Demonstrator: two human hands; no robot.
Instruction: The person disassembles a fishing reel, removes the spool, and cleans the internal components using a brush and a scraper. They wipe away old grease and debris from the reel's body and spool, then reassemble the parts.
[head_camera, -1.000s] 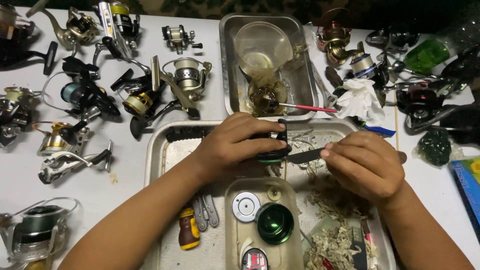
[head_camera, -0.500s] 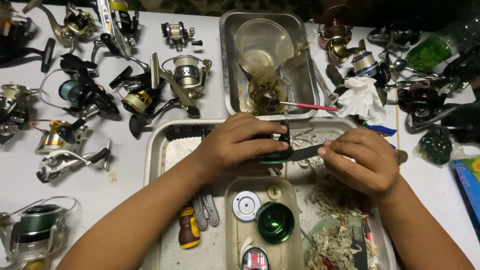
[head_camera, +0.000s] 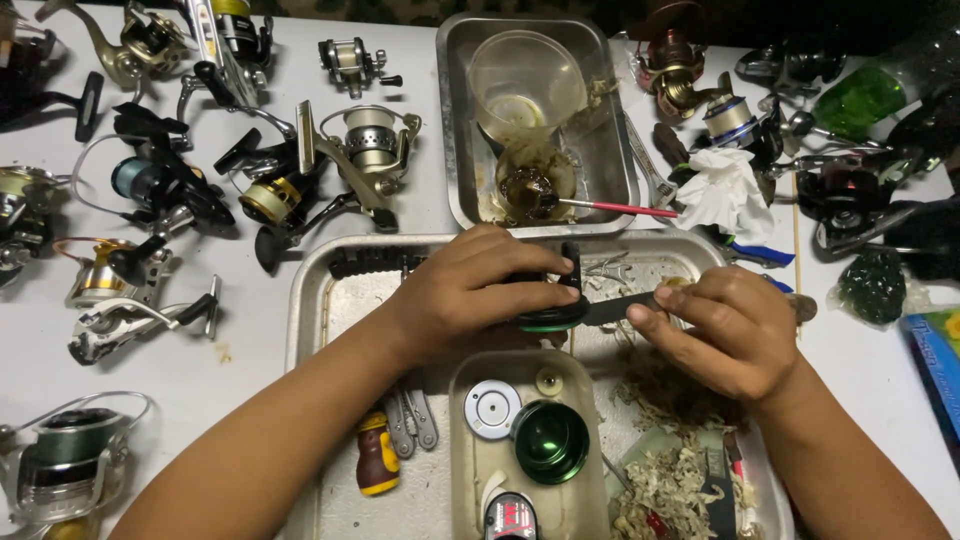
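My left hand (head_camera: 478, 285) grips a black reel part with a green rim (head_camera: 552, 318) over the large metal tray (head_camera: 318, 290). My right hand (head_camera: 728, 330) holds a dark flat tool (head_camera: 612, 308) whose tip reaches the reel part. Just below my hands sits a small metal tray (head_camera: 462, 400) holding a green spool (head_camera: 550, 441) and a silver round cap (head_camera: 492, 409). Pale shavings and scraps (head_camera: 680, 480) lie in the large tray under my right wrist.
Several fishing reels (head_camera: 330, 170) cover the white table on the left and at the back right. A deep metal tray (head_camera: 458, 130) at the back holds a clear cup (head_camera: 525, 85) and a red-handled brush (head_camera: 620, 209). A crumpled tissue (head_camera: 725, 190) lies right of it.
Both hands stay on the reel part and tool; my right hand has shifted slightly, working the tool at the part. Nothing else moved.
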